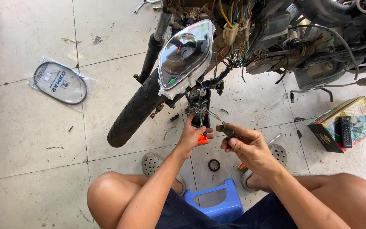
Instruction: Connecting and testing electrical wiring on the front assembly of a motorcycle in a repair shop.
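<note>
Seen from above, over two bare knees: one stripped motorcycle on a tiled workshop floor, with one front tyre [136, 111], one clear-faced instrument cluster [185, 57] hanging loose, and one tangle of coloured wires [200, 106] spilling below it. Also counted: one blue plastic stool [217, 203] between the legs, two grey perforated sandals [151, 163], one black rubber ring [214, 165] on the tile between the hands and the stool, one coiled cable in a clear bag [62, 82] well apart to the left, one printed cardboard box [346, 123] at right with one black remote control [345, 131] lying on top.

Left hand [191, 138] half closed, fingers curled around a small orange part [203, 139] just under the wire bundle, thumb raised toward the wires. Right hand [246, 146] clenched into a loose fist, thumb and forefinger pinching a small dark tool [226, 130], tip aimed up at the wire ends. Hands close together, just apart, both directly beneath the dangling wires and just right of the tyre. Exact kind of tool too small to tell.
</note>
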